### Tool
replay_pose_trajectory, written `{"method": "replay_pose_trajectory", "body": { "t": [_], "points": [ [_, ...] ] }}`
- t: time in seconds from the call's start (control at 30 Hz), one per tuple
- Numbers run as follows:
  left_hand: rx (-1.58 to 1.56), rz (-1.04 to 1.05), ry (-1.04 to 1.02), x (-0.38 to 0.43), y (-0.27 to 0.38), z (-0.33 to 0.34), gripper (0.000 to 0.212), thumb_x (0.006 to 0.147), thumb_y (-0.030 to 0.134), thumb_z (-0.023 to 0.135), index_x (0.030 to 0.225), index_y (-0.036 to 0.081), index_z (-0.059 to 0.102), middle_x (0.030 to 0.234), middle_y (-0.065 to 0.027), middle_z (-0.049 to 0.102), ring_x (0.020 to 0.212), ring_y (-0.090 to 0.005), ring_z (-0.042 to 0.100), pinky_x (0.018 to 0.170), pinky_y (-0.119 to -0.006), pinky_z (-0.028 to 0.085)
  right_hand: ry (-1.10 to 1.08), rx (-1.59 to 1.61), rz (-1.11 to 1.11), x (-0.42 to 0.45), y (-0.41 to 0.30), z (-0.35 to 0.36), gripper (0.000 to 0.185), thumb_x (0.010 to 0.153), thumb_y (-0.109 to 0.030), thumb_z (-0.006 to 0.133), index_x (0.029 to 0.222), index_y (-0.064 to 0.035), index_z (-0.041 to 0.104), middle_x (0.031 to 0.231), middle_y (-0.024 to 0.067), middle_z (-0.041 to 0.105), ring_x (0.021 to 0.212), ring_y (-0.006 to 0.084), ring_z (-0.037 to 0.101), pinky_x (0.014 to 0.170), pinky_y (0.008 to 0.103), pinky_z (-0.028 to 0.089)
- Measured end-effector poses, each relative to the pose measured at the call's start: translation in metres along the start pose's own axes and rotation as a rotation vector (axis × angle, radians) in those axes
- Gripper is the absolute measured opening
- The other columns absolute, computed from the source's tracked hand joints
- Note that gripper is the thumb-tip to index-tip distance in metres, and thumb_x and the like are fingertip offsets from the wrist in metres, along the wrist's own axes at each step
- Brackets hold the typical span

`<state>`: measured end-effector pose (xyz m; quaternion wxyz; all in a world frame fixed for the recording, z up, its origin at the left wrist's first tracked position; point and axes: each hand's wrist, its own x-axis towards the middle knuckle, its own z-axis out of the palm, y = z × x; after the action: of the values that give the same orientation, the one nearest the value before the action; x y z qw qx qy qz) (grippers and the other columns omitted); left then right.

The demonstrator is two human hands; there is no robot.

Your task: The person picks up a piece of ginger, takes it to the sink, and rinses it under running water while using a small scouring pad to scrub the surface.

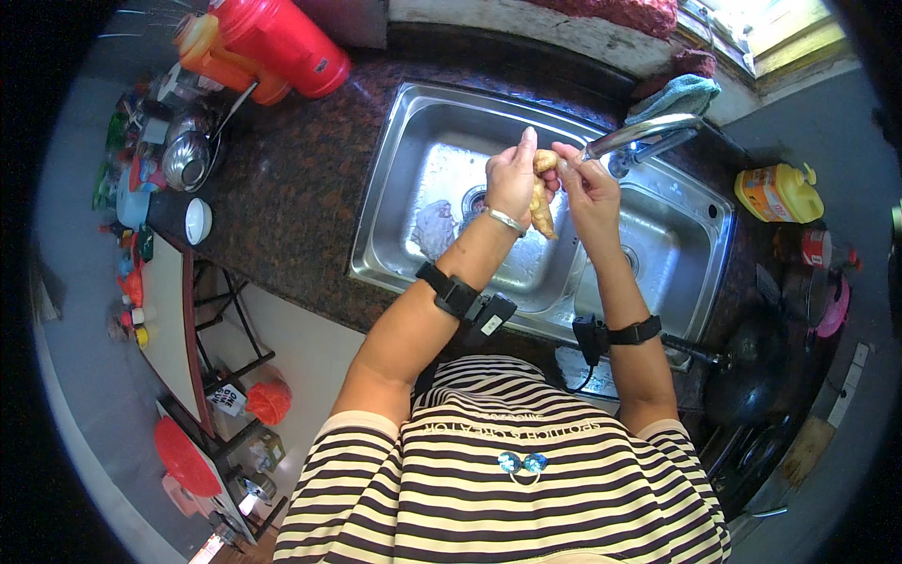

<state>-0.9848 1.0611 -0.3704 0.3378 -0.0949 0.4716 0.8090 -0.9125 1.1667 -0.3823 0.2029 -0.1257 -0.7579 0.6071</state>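
Over the left basin of a stainless steel double sink (373,204), my left hand (511,180) grips a knobbly, yellowish piece of ginger root (542,211). Its longer end hangs down below my fingers. My right hand (593,189) pinches at the root's upper right side, fingertips close to the left hand. Just beside the right hand is the spout of a chrome faucet (638,137); whether water runs is not plain. A wet greyish cloth or bag (433,229) lies on the basin floor near the drain (473,199), partly behind my left wrist.
A red thermos (289,49), a metal bowl (185,161) and a small white bowl (198,221) stand on the dark counter (303,176) at left. A yellow pump bottle (779,192) and a black wok (747,366) are at right. A teal cloth (674,97) lies behind the faucet.
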Motion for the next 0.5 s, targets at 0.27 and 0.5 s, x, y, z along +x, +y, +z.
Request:
{"method": "replay_pose_trajectory", "body": {
  "t": [0.27, 0.5],
  "points": [
    [0.365, 0.315, 0.152, -0.004, -0.006, 0.0, 0.039, 0.095, 0.03, 0.06, 0.067, 0.003, 0.052, 0.056, -0.0058, 0.056, 0.042, -0.0111, 0.054, 0.035, -0.024, 0.042, 0.038, -0.172, 0.05, 0.003, -0.007, 0.007, 0.025, 0.087, 0.0, 0.055, 0.109, 0.0029, 0.067, 0.08, 0.0139, 0.065, 0.069, 0.0177, 0.063, 0.065, 0.0293, 0.05],
    [0.395, 0.294, 0.182, -0.004, -0.001, 0.0, 0.039, 0.097, 0.031, 0.056, 0.07, 0.003, 0.053, 0.057, -0.0079, 0.058, 0.04, -0.0109, 0.051, 0.035, -0.025, 0.039, 0.027, -0.041, -0.002, 0.001, 0.004, 0.002, 0.036, 0.085, 0.006, 0.044, 0.115, 0.0045, 0.064, 0.083, 0.0071, 0.067, 0.069, 0.0124, 0.062, 0.062, 0.025, 0.05]
  ]
}}
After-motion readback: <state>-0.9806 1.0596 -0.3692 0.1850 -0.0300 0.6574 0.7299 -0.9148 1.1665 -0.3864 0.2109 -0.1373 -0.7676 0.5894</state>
